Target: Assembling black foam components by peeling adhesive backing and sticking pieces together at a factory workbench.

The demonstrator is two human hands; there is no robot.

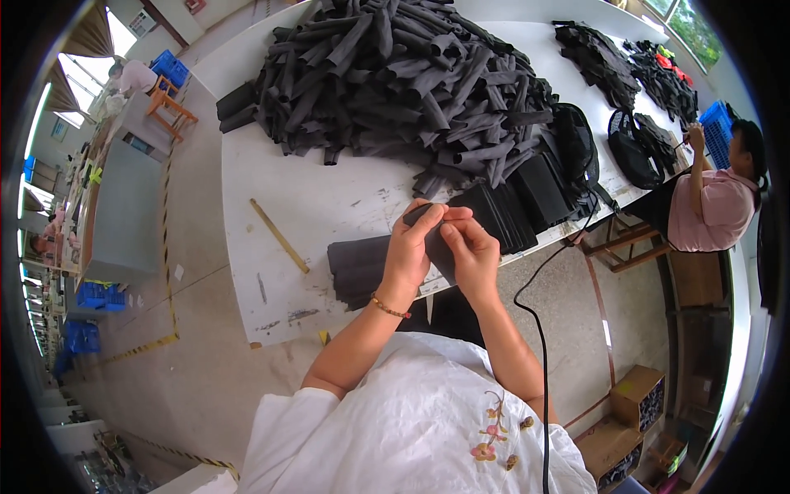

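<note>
Close in front of me, over the table's near edge, both hands grip one dark fabric piece (440,255). My left hand (409,247) wraps round its left side, thumb on top. At its upper right end my right hand (471,249) pinches the cloth between thumb and fingers. Beside my left hand a stack of flat dark fabric pieces (355,267) lies on the table. Just past my right hand stand neat rows of black folded pieces (494,216). A large heap of loose, rolled dark fabric pieces (395,82) covers the far middle of the table.
A wooden ruler (280,236) lies on the white table (247,300) to the left. Black mesh bags (634,152) sit at the right, near a seated co-worker (716,193). A black cable (536,313) hangs down past my right arm. Cardboard boxes (638,397) stand on the floor.
</note>
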